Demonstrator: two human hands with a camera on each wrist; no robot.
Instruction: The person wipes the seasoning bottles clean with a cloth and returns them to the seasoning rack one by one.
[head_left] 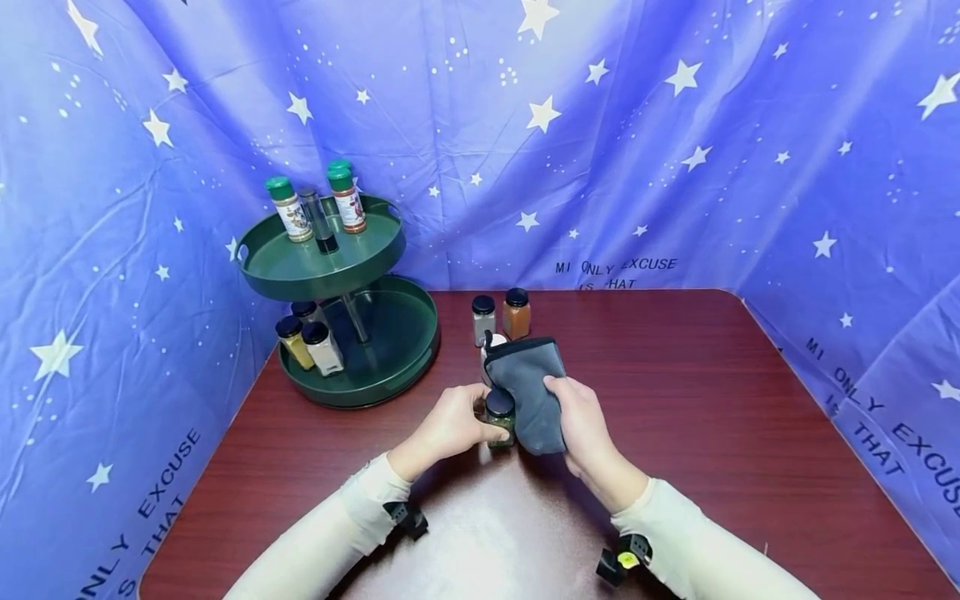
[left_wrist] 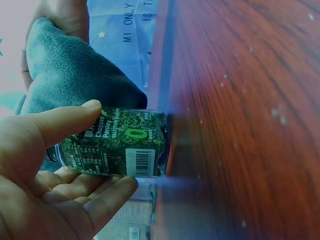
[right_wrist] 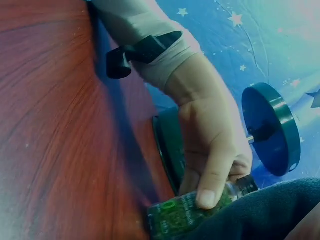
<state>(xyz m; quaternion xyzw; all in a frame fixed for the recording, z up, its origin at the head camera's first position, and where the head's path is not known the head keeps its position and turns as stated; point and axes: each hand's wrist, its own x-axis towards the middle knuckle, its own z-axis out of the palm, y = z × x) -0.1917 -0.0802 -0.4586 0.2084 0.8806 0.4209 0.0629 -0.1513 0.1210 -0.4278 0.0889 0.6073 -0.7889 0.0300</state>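
My left hand (head_left: 452, 423) grips a small glass jar of chopped parsley (left_wrist: 142, 132) between thumb and fingers. The jar stands upright with its black lid up, its base right at the tabletop. In my right hand (head_left: 588, 423) is a dark grey cloth pouch (head_left: 531, 396) with black trim and a small loop, the thumb lying over its front. The cloth hangs against the right side of the jar and overlaps it in the right wrist view. Behind the cloth, a white-topped container (head_left: 491, 343) is mostly hidden.
A green two-tier turntable (head_left: 390, 371) stands at the left. Green-capped shakers (head_left: 348, 204) are on its upper tier, black-lidded jars (head_left: 324, 350) on the lower. Toward the back edge of the table (head_left: 675, 400) stand a grey jar (head_left: 483, 321) and an orange jar (head_left: 517, 314).
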